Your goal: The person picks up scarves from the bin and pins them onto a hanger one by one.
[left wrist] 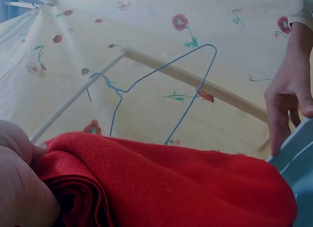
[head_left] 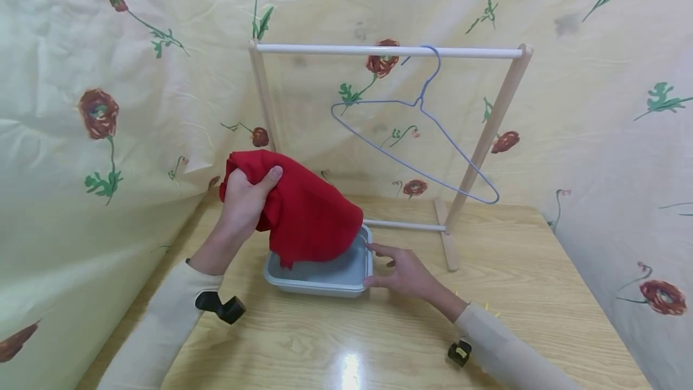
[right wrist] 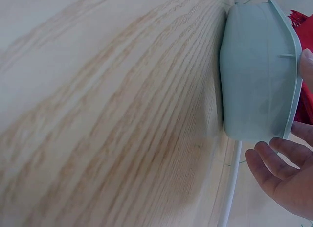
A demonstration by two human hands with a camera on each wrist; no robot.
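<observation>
A folded red scarf (head_left: 319, 215) with a fringed edge is held up by my left hand (head_left: 243, 200), its thumb lying on top of the cloth. The scarf's lower part hangs over a grey-blue plastic basin (head_left: 325, 286) and hides much of the inside. In the left wrist view the layered folds of the scarf (left wrist: 161, 183) show beside the thumb. My right hand (head_left: 406, 269) is at the basin's right side, thumb and forefinger touching the rim. Its other fingers are loosely spread outside the basin (right wrist: 259, 75) in the right wrist view.
Behind the basin stands a wooden rack with a white top bar (head_left: 335, 49). A blue wire hanger (head_left: 417, 104) hangs from it, right of the middle. The wooden table (head_left: 271, 342) meets flower-printed sheeting (head_left: 178, 77) at the back and sides.
</observation>
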